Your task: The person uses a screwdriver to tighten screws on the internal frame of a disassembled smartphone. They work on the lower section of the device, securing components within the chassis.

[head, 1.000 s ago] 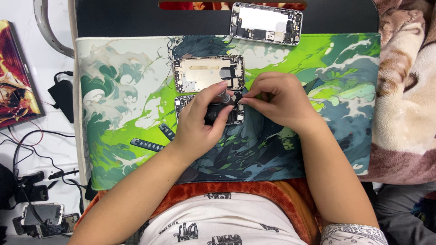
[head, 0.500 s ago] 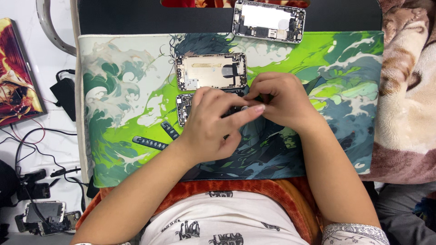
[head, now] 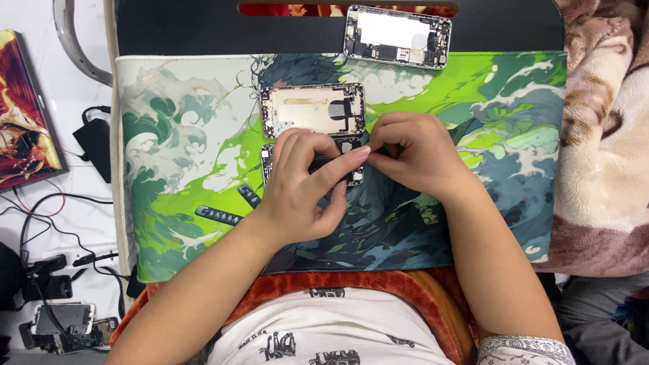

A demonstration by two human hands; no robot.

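At centre of the green wave-printed desk mat (head: 203, 135): left hand (head: 304, 186) and right hand (head: 412, 152) both pinching a small dark part over the opened phone housing (head: 351, 172) — best kept steady, low, lightly gripped.

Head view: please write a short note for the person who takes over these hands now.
Left hand: fingers curled over the lower opened phone, pressing a thin dark tool on it.
Right hand: fingertips pinched at the same phone's right edge.
Empty phone housing lies just above; a third opened phone sits at the mat's top edge.
Done: phones are open.
Left: cannot tell, the hands hide the work spot.
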